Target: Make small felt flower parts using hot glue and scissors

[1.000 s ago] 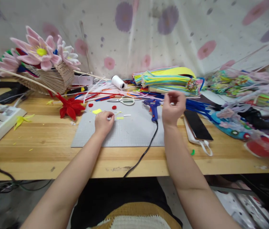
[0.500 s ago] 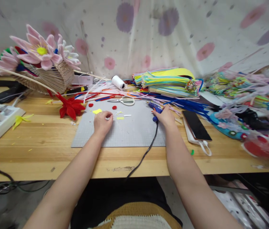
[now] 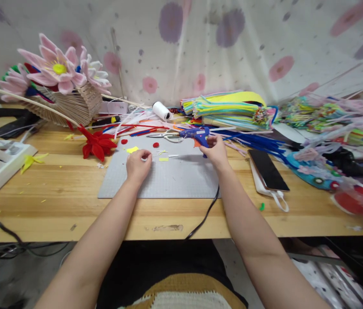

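My right hand (image 3: 216, 151) is closed on a blue hot glue gun (image 3: 197, 136) with an orange trigger, held above the grey cutting mat (image 3: 181, 184) with its nozzle pointing left. A black cord runs from below that hand over the table edge. My left hand (image 3: 138, 165) is over the mat's left part, thumb and finger pinched together; a tiny pale bit shows at the fingertips, too small to name. Beside it lie a yellow scrap (image 3: 132, 149), a small yellow rectangle (image 3: 164, 159) and red round pieces (image 3: 156, 145). White-handled scissors (image 3: 171, 138) lie partly behind the gun.
At left stand a red flower (image 3: 98, 143), a woven basket (image 3: 81, 103) with pink flowers, and a power strip (image 3: 4, 165). Pipe cleaner bundles (image 3: 229, 109) and a thread spool (image 3: 161, 110) line the back. A phone (image 3: 268, 170) lies on a white power bank to the right.
My right hand has raised the glue gun and turned it upright, its nozzle now nearer the scissors. The cord has shifted right. My left hand stays pinched in nearly the same place.
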Demonstrator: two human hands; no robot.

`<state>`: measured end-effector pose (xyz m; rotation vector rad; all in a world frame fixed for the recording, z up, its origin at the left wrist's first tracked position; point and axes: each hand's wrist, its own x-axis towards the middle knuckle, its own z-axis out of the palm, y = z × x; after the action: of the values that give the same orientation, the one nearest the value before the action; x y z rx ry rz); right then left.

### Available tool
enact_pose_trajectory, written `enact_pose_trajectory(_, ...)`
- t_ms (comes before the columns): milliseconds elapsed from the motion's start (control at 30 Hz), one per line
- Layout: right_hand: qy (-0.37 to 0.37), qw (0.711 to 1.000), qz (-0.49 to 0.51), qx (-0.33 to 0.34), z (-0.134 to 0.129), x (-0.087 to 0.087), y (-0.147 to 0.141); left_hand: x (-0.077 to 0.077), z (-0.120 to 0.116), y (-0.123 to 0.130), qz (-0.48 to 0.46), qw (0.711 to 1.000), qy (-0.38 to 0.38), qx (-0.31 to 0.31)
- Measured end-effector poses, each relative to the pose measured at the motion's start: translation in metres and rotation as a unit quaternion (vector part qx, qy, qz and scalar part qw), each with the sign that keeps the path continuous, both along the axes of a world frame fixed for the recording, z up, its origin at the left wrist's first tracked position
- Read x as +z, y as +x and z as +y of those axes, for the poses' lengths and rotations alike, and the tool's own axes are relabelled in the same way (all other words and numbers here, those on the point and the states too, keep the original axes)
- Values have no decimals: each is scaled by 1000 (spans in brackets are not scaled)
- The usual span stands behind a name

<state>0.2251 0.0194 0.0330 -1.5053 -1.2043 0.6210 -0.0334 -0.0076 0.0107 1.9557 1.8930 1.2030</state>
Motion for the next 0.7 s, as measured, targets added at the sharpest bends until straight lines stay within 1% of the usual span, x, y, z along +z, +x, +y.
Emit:
enact_pose_trajectory(67,-48,994,83,53,0,0,-8,-1,0,0,0,1000,-1,0)
enact_pose_trajectory(133,-96,979,141,110,-2,-2,-14,-1,1,0,1,1000,-2,0)
enact_pose_trajectory(167,-106,972,164,128,-4,-2,-17,-1,1,0,2,1000,-2,0)
enact_pose_trajectory(267,-87,957,228,154,-7,-4,-22,0,0,0,11,1000,-5,1)
enact_pose_trajectory(333,-75,946,247,195,-10,-4,-26,1,0,0,19,1000,-9,3)
enact_pose_trajectory(400,-79,940,228,241,-13,-3,-28,2,-1,1,26,1000,-12,3)
enact_pose_trajectory(467,-87,943,185,262,-15,-4,-31,2,-1,1,29,999,-13,0)
enact_pose_trajectory(633,-108,954,72,269,-18,-9,-40,1,0,1,32,999,-21,-3)
enact_pose_trajectory(700,-117,957,32,262,-19,-11,-44,0,0,1,32,999,-23,-3)
